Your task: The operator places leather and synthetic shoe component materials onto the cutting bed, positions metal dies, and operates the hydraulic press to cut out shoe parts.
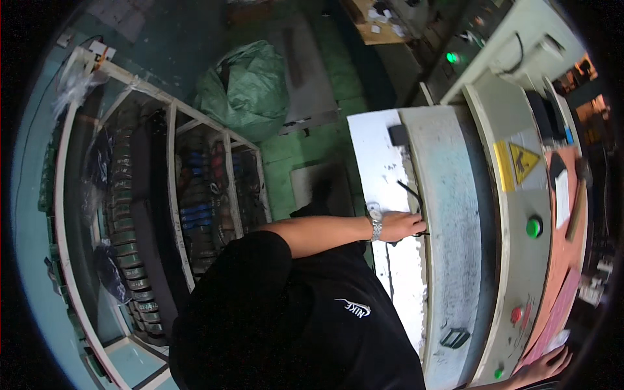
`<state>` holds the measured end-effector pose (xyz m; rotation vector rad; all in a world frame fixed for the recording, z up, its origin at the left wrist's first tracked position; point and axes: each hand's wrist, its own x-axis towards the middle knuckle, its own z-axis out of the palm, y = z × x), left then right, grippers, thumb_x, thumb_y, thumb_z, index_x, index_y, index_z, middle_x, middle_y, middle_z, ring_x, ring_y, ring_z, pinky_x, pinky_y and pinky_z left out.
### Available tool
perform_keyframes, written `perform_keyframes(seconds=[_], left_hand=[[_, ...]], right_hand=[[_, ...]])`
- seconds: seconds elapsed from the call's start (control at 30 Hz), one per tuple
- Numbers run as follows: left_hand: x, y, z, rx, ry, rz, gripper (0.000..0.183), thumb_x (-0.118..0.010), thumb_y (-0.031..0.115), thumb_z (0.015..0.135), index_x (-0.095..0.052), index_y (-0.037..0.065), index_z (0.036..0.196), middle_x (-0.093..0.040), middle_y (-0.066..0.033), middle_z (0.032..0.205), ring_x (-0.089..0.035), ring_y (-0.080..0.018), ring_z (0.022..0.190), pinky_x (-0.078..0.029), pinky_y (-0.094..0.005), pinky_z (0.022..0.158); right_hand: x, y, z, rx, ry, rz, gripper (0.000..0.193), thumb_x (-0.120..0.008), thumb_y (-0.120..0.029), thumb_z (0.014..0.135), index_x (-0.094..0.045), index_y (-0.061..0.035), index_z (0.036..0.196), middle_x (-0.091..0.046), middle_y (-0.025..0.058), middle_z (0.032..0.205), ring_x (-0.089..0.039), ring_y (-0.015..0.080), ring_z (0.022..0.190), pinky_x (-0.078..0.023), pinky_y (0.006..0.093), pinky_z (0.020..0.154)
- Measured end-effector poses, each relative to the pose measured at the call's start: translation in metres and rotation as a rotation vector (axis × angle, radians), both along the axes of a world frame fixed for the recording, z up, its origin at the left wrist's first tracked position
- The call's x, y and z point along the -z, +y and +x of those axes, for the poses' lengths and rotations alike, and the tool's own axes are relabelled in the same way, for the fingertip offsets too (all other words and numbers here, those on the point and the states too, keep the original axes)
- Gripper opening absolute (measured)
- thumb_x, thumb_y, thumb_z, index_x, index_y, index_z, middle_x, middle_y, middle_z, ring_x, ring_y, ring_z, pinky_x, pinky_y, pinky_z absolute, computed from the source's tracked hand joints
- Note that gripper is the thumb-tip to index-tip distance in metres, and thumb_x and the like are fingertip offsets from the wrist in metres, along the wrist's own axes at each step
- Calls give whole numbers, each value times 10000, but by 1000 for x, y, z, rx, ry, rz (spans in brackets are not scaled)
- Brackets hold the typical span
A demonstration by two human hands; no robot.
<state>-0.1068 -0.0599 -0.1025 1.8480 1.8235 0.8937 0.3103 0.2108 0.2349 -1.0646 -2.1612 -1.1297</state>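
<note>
thin black strip (408, 189), which looked slightly bent, lay slantwise over the white tabletop (374, 156), near its border with the pale metal bed (448, 195), its lower end close to the left hand (396, 227)

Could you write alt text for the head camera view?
A person's left hand, wearing a watch, is beside a black strip at the white ledge of a machine; the right hand is near a pink sheet. Loaded shelves and a green sack are left.
</note>
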Motion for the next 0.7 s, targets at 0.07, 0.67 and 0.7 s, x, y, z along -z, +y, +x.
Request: perform_keyframes(seconds=[0.07, 0.67, 0.7], left_hand=[[-37, -13, -41, -74, -210, -75, 300, -525, 39, 893, -515, 78, 1191, -543, -143, 1001, -597, -305, 848, -515, -418, 710], [76, -425, -719, -1697, 450, -80, 503, -690, 199, 837, -533, 51, 1291, -583, -231, 1211, -545, -422, 1146, -450, -504, 975], [98, -435, -730, -1724, 404, -230, 566, -724, 266, 824, -526, 57, 1310, -586, -228, 1237, -543, -413, 1171, -450, -513, 988]], right_hand=[[-6, -40, -53, -8, -56, 2, 613, -596, -393, 976, -324, -183, 1484, -530, 142, 1379, -555, 385, 1231, -501, 530, 986], [166, -189, -446, -204, -86, -1038, 242, -685, -19, 868, -668, -23, 1110, -534, 167, 1384, -574, 324, 1181, -504, 390, 856], [167, -192, -450, -178, -107, -1058, 234, -680, -29, 875, -666, -23, 1109, -533, 171, 1384, -567, 331, 1200, -508, 397, 886]])
